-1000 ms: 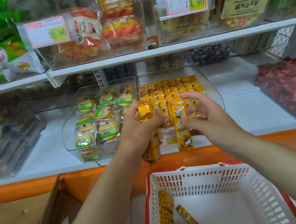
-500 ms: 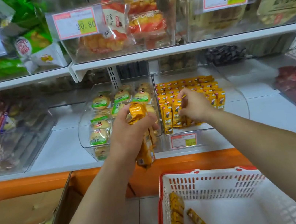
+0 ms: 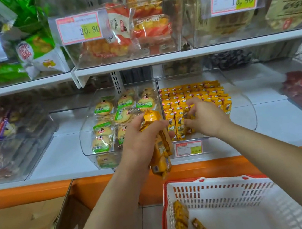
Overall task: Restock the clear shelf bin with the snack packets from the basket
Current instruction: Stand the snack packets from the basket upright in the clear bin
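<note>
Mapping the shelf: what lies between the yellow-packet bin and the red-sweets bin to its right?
Only a bare stretch of white shelf, shown in the head view.

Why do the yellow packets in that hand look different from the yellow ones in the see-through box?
The bunch of yellow snack packets gripped in the left hand hangs down, squeezed together, before the white shelf. The yellow packets in the clear plastic bin stand upright in tidy rows, with the right hand among them. The bunch is a handful; the bin holds many more. Both have matching yellow wrappers.
</note>
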Demonstrator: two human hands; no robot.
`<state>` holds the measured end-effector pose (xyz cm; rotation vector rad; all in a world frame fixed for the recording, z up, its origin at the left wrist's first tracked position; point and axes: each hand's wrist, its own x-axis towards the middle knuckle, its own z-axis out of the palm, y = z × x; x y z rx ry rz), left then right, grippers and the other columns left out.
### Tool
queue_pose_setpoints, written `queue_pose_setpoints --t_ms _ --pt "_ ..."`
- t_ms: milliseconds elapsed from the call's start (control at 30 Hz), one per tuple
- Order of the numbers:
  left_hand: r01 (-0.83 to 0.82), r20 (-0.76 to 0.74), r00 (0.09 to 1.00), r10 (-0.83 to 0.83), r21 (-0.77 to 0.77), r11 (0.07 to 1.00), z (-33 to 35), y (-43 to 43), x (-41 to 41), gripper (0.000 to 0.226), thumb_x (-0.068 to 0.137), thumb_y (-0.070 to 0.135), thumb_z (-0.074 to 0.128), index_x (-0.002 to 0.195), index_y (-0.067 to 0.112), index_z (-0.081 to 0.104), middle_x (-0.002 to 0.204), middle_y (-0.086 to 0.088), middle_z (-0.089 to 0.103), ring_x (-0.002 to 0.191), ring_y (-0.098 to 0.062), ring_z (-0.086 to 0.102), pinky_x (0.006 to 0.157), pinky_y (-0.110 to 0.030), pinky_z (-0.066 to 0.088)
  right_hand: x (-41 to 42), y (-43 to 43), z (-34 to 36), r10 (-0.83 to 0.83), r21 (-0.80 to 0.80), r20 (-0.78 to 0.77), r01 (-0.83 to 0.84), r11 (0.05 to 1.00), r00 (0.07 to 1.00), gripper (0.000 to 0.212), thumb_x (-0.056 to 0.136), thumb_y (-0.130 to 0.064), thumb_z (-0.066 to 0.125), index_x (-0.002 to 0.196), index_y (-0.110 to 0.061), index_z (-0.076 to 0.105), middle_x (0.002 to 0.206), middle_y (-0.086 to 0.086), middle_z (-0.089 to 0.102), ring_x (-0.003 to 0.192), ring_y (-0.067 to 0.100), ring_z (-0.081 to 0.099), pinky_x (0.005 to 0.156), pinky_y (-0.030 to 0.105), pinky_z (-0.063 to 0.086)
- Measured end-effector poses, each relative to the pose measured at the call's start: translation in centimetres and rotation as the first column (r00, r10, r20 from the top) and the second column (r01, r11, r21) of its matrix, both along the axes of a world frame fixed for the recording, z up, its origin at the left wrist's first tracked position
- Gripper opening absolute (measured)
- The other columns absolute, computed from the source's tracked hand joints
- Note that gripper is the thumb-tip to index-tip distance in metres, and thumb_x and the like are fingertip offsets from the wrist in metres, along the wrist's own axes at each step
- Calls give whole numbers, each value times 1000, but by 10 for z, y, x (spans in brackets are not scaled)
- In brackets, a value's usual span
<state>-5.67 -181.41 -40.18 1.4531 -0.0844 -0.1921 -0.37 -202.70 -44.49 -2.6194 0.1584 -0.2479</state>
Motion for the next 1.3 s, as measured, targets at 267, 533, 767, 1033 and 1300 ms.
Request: queue_pose_setpoints --t_ms 267,533,767,1033,1300 --pt "122 -83 988 -131 -113 986 -6 -48 -13 14 95 13 64 95 13 78 99 -17 77 92 -36 76 72 -45 63 -115 10 30 152 749 59 -144 646 987 21 90 -33 71 109 -34 61 94 -5 70 79 10 73 59 30 60" --pt "85 -91 991 -99 -140 986 -5 -79 -20 19 99 13 59 111 2 69 114 -12 76 109 -39 71 97 -62 54 -123 2 29 15 959 -75 68 274 997 43 79 -23 83 114 -16 59 90 7 75 77 20 75 62 32 57" --pt "17 0 1000 -17 83 996 -12 -79 -17 25 93 35 71 118 32 68 110 -4 76 97 -21 75 86 -42 60 -123 -11 28 -57 632 28 27 774 998 35 72 -28 86 98 -27 62 75 -5 57 59 5 55 56 25 43" --pt "74 87 993 -77 39 996 -10 -71 -17 12 93 22 71 104 25 75 91 -11 76 85 -30 75 73 -40 64 -121 -8 26 87 741 134 -159 652 987 23 85 -26 77 94 -23 56 96 1 66 76 20 71 61 27 58" --pt "19 128 991 -29 84 996 -10 -64 -17 11 90 28 75 86 19 75 79 -6 76 73 -18 72 57 -21 53 -122 -6 29 59 826 65 -86 558 996 28 78 -13 83 91 -22 59 96 5 70 82 19 69 69 25 55"
